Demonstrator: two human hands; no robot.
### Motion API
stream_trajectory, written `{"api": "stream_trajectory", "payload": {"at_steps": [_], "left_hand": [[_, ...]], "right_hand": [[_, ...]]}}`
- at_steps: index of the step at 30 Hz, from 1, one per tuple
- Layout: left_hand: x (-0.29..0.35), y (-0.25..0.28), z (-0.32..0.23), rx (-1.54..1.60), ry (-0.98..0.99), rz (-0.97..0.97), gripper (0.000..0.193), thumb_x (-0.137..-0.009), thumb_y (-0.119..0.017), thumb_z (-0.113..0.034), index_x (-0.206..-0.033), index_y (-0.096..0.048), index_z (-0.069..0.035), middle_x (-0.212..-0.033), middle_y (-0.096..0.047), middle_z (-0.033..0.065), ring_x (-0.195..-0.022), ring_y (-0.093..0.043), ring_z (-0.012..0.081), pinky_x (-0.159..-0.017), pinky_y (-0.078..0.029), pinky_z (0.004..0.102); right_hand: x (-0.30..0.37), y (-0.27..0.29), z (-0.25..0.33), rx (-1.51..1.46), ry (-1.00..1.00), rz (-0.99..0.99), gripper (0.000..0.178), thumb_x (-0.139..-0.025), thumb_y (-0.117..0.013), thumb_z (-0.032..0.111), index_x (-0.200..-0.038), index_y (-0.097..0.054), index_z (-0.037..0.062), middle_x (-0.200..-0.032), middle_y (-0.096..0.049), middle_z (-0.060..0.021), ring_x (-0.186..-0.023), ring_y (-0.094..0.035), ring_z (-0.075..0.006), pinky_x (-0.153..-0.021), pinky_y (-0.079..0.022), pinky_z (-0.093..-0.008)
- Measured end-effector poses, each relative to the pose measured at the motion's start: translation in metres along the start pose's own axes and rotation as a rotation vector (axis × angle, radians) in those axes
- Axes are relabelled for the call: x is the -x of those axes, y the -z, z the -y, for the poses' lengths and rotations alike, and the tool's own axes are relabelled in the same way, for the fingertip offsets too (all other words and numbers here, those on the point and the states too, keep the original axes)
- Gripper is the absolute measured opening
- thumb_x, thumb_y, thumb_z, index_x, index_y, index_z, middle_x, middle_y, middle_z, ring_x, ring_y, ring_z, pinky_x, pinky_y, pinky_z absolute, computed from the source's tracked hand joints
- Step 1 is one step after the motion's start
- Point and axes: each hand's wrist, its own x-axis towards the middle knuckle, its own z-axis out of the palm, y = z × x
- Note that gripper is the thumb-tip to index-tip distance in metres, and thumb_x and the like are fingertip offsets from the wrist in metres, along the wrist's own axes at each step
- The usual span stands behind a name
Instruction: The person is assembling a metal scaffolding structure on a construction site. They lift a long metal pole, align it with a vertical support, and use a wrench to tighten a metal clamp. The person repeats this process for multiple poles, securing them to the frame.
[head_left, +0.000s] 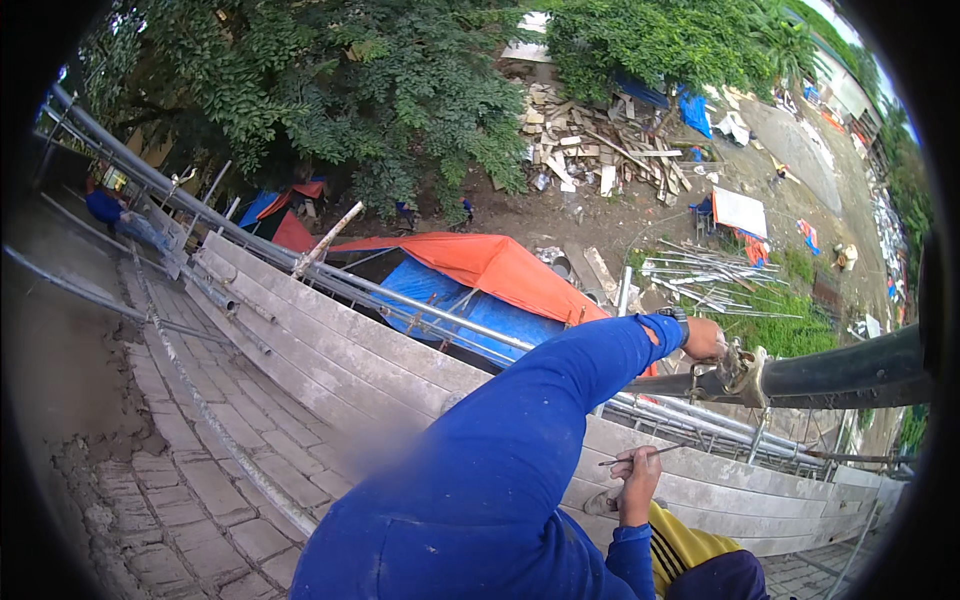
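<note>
My left arm, in a blue sleeve (480,450), reaches across to the right. My left hand (705,340), with a dark watch (677,322) at its wrist, is closed on a thick dark scaffold pipe (850,368). Right beside its fingers a dirty metal clamp (748,375) wraps that pipe. Lower down, my right hand (638,482) pinches a thin dark rod (660,452), held roughly level above the grey planks (720,490). What the rod is for or whether it has a tip I cannot make out. Yellow and dark cloth (690,550) shows below this hand.
Metal scaffold tubes (440,315) run along the planks' outer edge. A rough block wall (220,450) lies left, with a person in blue (105,205) farther along. Far below are an orange and blue tarpaulin (480,265), scrap timber (600,145), loose pipes (710,275) and trees (330,90).
</note>
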Motion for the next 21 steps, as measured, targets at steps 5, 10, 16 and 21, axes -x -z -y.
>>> {"api": "stream_trajectory", "payload": {"at_steps": [5, 10, 16, 21], "left_hand": [[-0.005, -0.001, 0.020, 0.404, 0.231, 0.171, 0.024, -0.084, -0.063, -0.023, -0.105, -0.071, -0.013, -0.104, -0.073, 0.0094, -0.094, -0.067, 0.0267, -0.082, -0.051, 0.0410], [-0.020, -0.001, 0.022, 0.165, 0.188, 0.152, 0.026, -0.076, -0.065, -0.019, -0.100, -0.074, -0.016, -0.096, -0.074, 0.0067, -0.087, -0.068, 0.0244, -0.076, -0.052, 0.0400], [-0.020, 0.031, 0.007, 0.198, 0.145, -0.140, 0.019, -0.070, -0.073, -0.012, -0.089, -0.073, -0.011, -0.089, -0.074, 0.0092, -0.081, -0.069, 0.0262, -0.073, -0.054, 0.0402], [-0.019, 0.032, -0.056, 0.892, 0.150, -0.228, 0.032, -0.082, -0.061, 0.000, -0.113, -0.069, 0.001, -0.098, -0.075, 0.0116, -0.094, -0.072, 0.0209, -0.083, -0.056, 0.0335]], "right_hand": [[-0.004, 0.014, 0.008, 0.033, 0.014, -0.003, 0.029, -0.107, -0.051, 0.034, -0.101, -0.047, 0.0064, -0.083, -0.063, -0.0132, -0.058, -0.062, -0.0161, -0.050, -0.051, -0.0258], [0.006, 0.026, 0.003, 0.040, 0.014, -0.009, 0.029, -0.106, -0.052, 0.035, -0.101, -0.047, 0.0068, -0.082, -0.063, -0.0132, -0.057, -0.061, -0.0164, -0.050, -0.051, -0.0266], [0.021, 0.016, 0.001, 0.099, -0.003, 0.008, 0.028, -0.108, -0.047, 0.032, -0.101, -0.047, 0.0047, -0.082, -0.063, -0.0133, -0.059, -0.061, -0.0166, -0.052, -0.051, -0.0283], [0.033, 0.004, -0.013, 0.076, -0.035, -0.012, 0.028, -0.108, -0.047, 0.030, -0.100, -0.047, 0.0040, -0.081, -0.064, -0.0138, -0.056, -0.061, -0.0170, -0.051, -0.051, -0.0282]]}}
